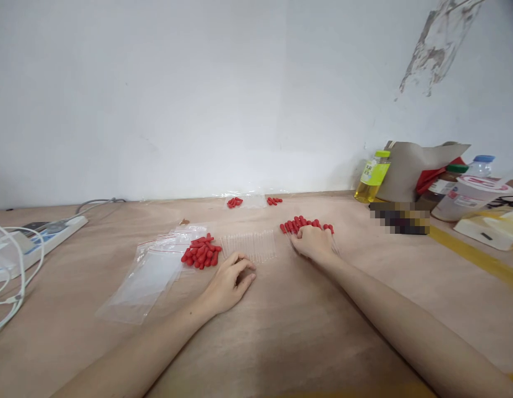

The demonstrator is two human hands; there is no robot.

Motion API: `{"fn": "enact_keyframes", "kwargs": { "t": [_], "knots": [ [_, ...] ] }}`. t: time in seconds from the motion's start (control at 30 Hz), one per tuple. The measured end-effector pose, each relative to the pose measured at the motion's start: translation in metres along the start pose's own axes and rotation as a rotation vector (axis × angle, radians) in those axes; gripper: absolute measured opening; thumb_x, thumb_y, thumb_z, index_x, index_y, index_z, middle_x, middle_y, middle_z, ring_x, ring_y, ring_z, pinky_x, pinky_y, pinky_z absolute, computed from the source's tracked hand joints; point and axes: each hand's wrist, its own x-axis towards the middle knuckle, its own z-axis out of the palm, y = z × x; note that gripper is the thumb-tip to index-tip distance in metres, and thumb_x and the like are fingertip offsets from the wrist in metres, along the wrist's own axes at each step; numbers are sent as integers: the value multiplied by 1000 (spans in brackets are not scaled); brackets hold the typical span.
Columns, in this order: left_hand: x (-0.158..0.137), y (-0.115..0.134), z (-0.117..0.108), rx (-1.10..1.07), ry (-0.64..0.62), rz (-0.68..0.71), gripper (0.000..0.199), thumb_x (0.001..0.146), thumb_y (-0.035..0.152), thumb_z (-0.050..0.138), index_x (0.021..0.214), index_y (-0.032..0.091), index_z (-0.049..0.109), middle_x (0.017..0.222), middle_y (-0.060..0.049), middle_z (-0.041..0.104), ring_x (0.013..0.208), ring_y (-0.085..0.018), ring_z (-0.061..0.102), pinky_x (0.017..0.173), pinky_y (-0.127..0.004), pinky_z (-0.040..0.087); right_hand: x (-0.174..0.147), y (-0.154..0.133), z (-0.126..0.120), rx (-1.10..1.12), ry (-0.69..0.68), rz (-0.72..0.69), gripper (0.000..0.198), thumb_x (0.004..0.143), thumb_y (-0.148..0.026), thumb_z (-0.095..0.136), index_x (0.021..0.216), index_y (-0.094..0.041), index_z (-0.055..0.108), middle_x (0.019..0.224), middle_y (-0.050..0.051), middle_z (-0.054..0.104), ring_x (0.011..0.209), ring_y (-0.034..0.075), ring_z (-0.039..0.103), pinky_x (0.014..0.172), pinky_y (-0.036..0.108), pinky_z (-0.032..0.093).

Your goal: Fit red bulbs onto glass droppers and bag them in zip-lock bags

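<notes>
Your right hand (312, 241) curls over the red-tipped tubes (300, 222), right of the clear tubes (256, 246).
You seem to be arranging that red-tipped row; whether you grip one is hidden. Your left hand (231, 283), loosely open, lies at the near side of the clear tubes. The next move likely calls for a light touch. Red caps (202, 254), then plastic bags (151, 279), crowd the clear tubes' left.

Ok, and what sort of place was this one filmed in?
Perhaps a makeshift workspace in a home or small workshop: a pile of red caps and a row of clear tubes lie on a plain tabletop, sharing it with a power strip and a yellow-green bottle.
</notes>
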Motion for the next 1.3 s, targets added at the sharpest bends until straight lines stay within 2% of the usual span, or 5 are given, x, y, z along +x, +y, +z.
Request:
{"fn": "enact_keyframes", "kwargs": {
  "t": [0.37, 0.63, 0.87, 1.07, 1.3],
  "knots": [
    [1, -2, 0, 26, -28, 27, 13, 83, 18, 44, 86, 19, 57, 86, -3, 55, 77, -15, 52, 69, -28, 43, -12, -17, 2, 76, 60, -183, 25, 78, -36, 43, 69, -19, 59, 73, 5, 65, 72, 20, 58, 78, 37, 26],
    [-2, 1, 3, 44, -29, 47, 13, 83, 18, 45, 86, 19, 57, 86, -3, 56, 78, -15, 53, 70, -26, 42, -1, -52, 5, 53, -95, -42, 23, 71, -21, 49, 92, -13, 56, 86, 14, 65, 83, 26, 60, 74, 37, 32],
    [26, -34, -53, 394, 246, -73, 18, 80, 30, 48, 72, 18, 59, 78, -3, 58, 81, -20, 52, 76, -32, 39, 1, -59, 4, 53, -165, -25, 27, 71, -13, 47, 97, -10, 54, 88, 17, 63, 85, 27, 59, 74, 38, 34],
    [49, -99, -108, 447, -130, -160, 25, 74, 39, 51, 80, 20, 66, 85, -5, 60, 84, -21, 54, 77, -30, 40, -14, -45, -7, 102, 10, -163, 24, 79, -13, 36, 96, -8, 52, 91, 17, 58, 81, 24, 55, 65, 31, 36],
    [54, -116, -106, 412, -266, -145, 27, 71, 42, 52, 81, 23, 69, 87, -6, 61, 82, -22, 55, 74, -31, 41, -32, -8, 10, 206, 385, -474, 26, 85, -16, 33, 97, -13, 56, 83, 10, 52, 80, 19, 48, 72, 30, 37]
  ]
}}
